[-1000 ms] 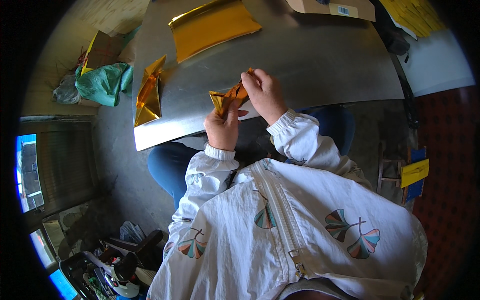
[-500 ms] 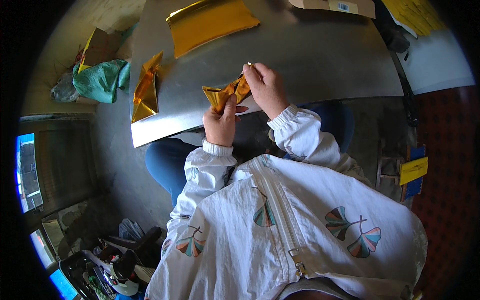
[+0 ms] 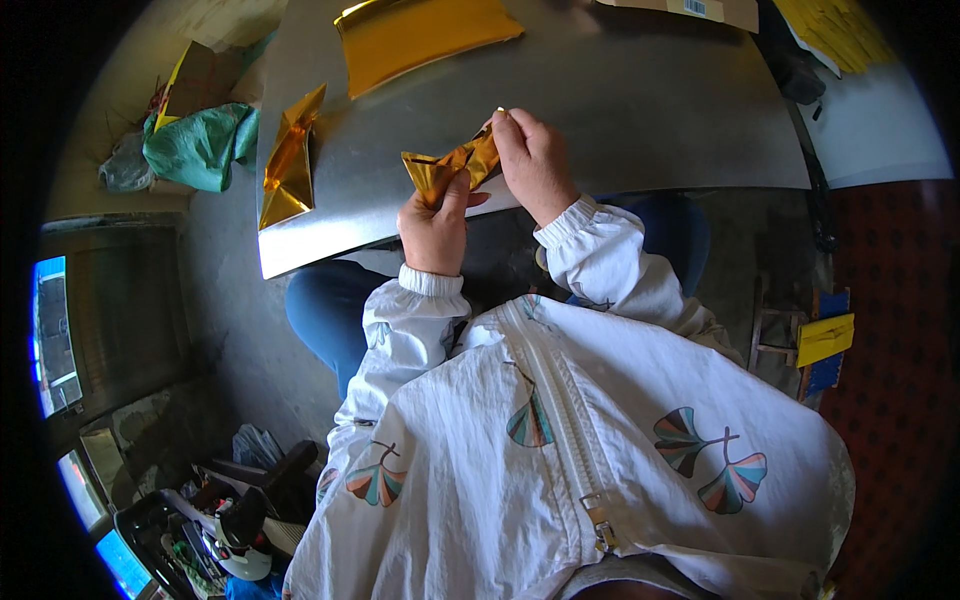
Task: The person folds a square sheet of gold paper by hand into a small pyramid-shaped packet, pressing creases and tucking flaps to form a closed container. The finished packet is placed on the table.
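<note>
Both my hands hold one piece of folded gold foil paper [image 3: 430, 175] above the front edge of the metal table. My left hand [image 3: 435, 232] pinches its lower middle, thumb on top. At its upper right end, the fingers of my right hand [image 3: 535, 165] are closed on it, and a small light tip pokes out past them. The part under my fingers is hidden. To the left on the table lies a finished-looking folded gold paper boat shape [image 3: 290, 165], pointed at both ends. Farther back rests a stack of flat gold foil sheets [image 3: 425, 45].
The metal table [image 3: 640, 120] has its front edge just below my hands. A cardboard piece [image 3: 735, 12] lies at the back right. Beyond the left edge are a green plastic bag [image 3: 200, 148] and a carton. A black crate [image 3: 150, 530] stands low left; a small stool [image 3: 780, 335] is at right.
Both hands stay on the gold foil paper, and its folds have shifted slightly. The whole view has moved a little, so the table and things on it appear slightly higher.
</note>
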Tool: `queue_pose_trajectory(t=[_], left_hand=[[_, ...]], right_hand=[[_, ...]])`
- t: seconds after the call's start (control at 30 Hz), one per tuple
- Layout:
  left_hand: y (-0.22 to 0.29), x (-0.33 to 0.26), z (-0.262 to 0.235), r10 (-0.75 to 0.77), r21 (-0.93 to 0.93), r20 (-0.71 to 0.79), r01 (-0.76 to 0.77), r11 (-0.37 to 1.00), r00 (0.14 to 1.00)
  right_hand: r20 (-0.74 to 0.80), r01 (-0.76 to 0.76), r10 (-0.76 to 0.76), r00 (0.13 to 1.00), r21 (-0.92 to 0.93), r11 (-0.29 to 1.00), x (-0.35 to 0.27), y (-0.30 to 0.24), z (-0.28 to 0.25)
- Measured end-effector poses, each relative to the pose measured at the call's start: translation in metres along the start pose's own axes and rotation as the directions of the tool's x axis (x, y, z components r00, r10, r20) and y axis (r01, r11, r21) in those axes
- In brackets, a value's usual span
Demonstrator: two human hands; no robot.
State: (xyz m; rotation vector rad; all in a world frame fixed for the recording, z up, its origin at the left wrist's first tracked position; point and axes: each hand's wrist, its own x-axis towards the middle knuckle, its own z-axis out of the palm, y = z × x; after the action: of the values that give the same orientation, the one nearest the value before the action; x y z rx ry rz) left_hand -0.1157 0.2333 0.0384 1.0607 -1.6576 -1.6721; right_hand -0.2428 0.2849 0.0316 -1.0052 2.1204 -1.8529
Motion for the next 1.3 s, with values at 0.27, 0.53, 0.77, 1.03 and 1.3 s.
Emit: queue_pose_trajectory(t=[0.27, 0.53, 0.77, 1.03, 1.3], left_hand=[[-0.003, 0.002, -0.002, -0.104, -0.189, 0.098, 0.121, 0.975, 0.99], [-0.003, 0.001, -0.006, -0.138, -0.217, 0.195, 0.18, 0.96, 0.971], [-0.001, 0.004, -0.016, -0.16, -0.153, 0.279, 0.208, 0.966, 0.947], [-0.004, 0.008, -0.02, -0.205, -0.091, 0.211, 0.228, 0.969, 0.956], [-0.005, 0.01, -0.031, -0.205, -0.042, 0.285, 0.226, 0.973, 0.936]], right_hand=[[0.058, -0.032, 0.032, 0.998, 0.014, 0.999, 0.0, 0.005, -0.005], [0.064, -0.11, 0.104, 0.992, 0.097, 0.989, -0.003, 0.008, -0.006], [0.065, -0.191, 0.186, 0.98, 0.093, 0.977, -0.003, 0.009, -0.008], [0.568, -0.671, 0.38, 0.73, 0.488, 0.559, -0.005, 0.013, -0.016], [0.601, -0.639, 0.319, 0.733, 0.446, 0.627, -0.003, 0.025, -0.016]])
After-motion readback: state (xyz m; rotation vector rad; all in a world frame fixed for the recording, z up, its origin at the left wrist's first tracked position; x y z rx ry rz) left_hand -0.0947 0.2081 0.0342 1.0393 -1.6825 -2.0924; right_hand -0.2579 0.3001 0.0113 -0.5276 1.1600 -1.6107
